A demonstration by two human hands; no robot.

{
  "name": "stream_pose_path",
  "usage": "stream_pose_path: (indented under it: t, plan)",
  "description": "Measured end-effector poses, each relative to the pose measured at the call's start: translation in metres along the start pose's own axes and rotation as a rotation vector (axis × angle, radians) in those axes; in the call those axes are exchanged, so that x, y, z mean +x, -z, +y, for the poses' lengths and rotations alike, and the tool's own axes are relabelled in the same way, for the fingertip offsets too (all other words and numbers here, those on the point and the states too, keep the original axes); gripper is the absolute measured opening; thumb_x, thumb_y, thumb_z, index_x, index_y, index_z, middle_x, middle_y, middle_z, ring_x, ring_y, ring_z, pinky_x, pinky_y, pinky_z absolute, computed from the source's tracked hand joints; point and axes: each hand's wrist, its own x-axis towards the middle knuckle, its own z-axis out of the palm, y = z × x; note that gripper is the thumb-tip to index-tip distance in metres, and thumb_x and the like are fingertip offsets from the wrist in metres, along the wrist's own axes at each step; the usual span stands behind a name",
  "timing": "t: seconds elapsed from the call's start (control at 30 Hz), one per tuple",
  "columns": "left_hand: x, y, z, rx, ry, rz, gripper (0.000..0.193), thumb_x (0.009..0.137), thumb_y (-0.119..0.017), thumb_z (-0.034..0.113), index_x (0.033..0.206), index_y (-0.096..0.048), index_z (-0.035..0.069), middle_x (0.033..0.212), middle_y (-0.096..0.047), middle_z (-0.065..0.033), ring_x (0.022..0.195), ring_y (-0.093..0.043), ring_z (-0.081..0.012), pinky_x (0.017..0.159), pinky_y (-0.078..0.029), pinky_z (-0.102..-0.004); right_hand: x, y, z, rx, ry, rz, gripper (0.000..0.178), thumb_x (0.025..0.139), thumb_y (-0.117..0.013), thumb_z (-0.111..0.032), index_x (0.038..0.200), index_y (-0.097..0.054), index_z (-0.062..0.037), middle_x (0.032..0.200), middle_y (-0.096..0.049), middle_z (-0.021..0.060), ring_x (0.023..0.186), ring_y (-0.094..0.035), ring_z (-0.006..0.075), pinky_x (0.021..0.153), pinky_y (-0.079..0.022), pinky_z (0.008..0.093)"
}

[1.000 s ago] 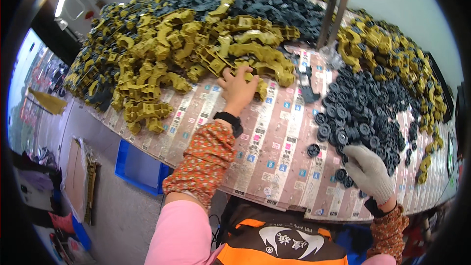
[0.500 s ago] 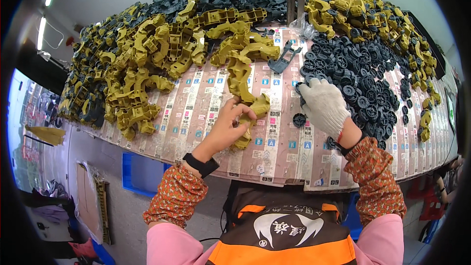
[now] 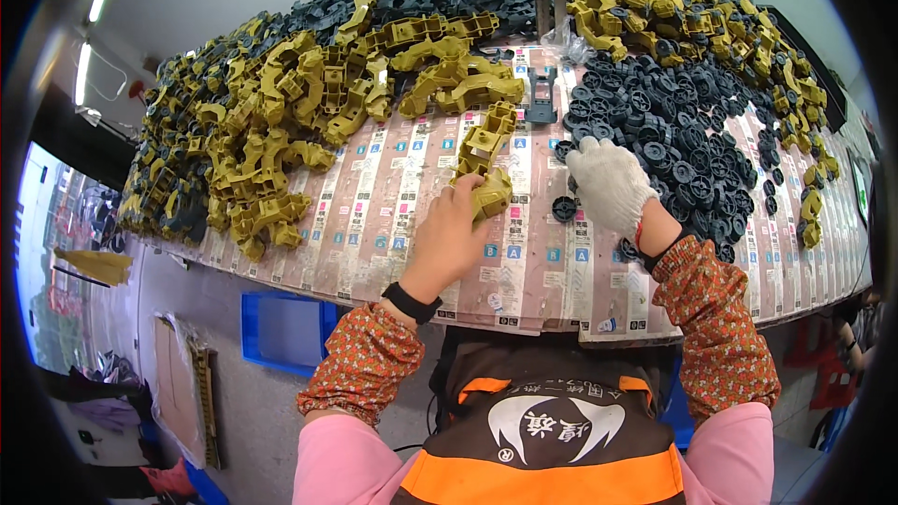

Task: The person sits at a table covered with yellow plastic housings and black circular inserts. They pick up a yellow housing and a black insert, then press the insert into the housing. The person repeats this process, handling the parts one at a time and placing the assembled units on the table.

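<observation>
The bare left hand (image 3: pixel 449 232) is closed round a yellow plastic shell (image 3: pixel 493 196) over the tabletop (image 3: pixel 379 210), a second shell (image 3: pixel 485 137) just beyond. The gloved right hand (image 3: pixel 610 184) bends its fingers at the left edge of the dark wheel pile (image 3: pixel 687 164); from here I can't tell whether it grips one.

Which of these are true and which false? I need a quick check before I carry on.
1. The left hand touches a yellow plastic part. True.
2. The right hand is bare. False: it wears a whitish knit glove.
3. The pile of dark wheels lies left of the left hand. False: it lies to the right.
4. A dark frame-like part lies between yellow parts and the wheels. True.
5. The blue bin stands on the table. False: it is below table level.
</observation>
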Motion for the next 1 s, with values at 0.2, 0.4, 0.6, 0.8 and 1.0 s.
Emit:
stream_pose_path:
  t: [0.2, 0.4, 0.6, 0.8, 1.0]
  plan:
    - [0.006, -0.007, -0.046, -1.138, 0.166, -0.08, 0.059, 0.101, -0.065, 0.017, 0.155, -0.042, 0.007, 0.141, -0.061, -0.019, 0.125, -0.067, -0.0358, 0.098, -0.06, -0.0478, -0.01, 0.026, 0.0, 0.215, -0.092, -0.005, 0.039, 0.086, -0.078, -0.02, 0.118, -0.066, -0.0003, 0.115, -0.068, 0.0204, 0.111, -0.069, 0.0376, 0.093, -0.059, 0.0477]
    - [-0.043, 0.019, -0.012, -1.757, 0.247, -0.324, 0.06, 0.104, -0.066, 0.021, 0.156, -0.039, 0.01, 0.129, -0.065, -0.0149, 0.117, -0.07, -0.0312, 0.092, -0.065, -0.0582, -0.057, 0.043, -0.034, 1.286, -0.127, -0.06, 0.038, 0.095, -0.072, -0.011, 0.129, -0.059, 0.0, 0.115, -0.068, 0.01, 0.101, -0.067, 0.0166, 0.092, -0.057, 0.0339]
    - [-0.073, -0.012, 0.025, -1.643, 0.333, -0.385, 0.063, 0.105, -0.072, 0.035, 0.152, -0.038, 0.012, 0.124, -0.065, -0.012, 0.097, -0.075, -0.0278, 0.079, -0.069, -0.0498, -0.093, 0.019, -0.077, 1.748, -0.255, 0.016, 0.052, 0.101, -0.071, -0.011, 0.15, -0.055, -0.0033, 0.122, -0.066, 0.0065, 0.106, -0.064, 0.0142, 0.095, -0.055, 0.0317]
    - [-0.091, -0.033, 0.048, -1.376, 0.305, -0.316, 0.07, 0.103, -0.077, 0.025, 0.155, -0.032, 0.01, 0.135, -0.06, -0.0077, 0.119, -0.063, -0.0168, 0.1, -0.057, -0.0348, -0.109, 0.026, -0.089, 1.816, -0.368, 0.03, 0.05, 0.102, -0.067, -0.009, 0.151, -0.056, -0.0021, 0.128, -0.067, 0.0085, 0.11, -0.064, 0.0142, 0.097, -0.055, 0.0308]
    - [-0.095, -0.039, 0.062, -1.256, 0.185, -0.211, 0.075, 0.101, -0.079, 0.018, 0.156, -0.028, 0.009, 0.135, -0.06, -0.0079, 0.121, -0.062, -0.0166, 0.104, -0.053, -0.0346, -0.12, 0.023, -0.086, 1.848, -0.434, 0.005, 0.053, 0.102, -0.066, -0.007, 0.152, -0.054, 0.0012, 0.128, -0.067, 0.0097, 0.11, -0.065, 0.0144, 0.097, -0.056, 0.0306]
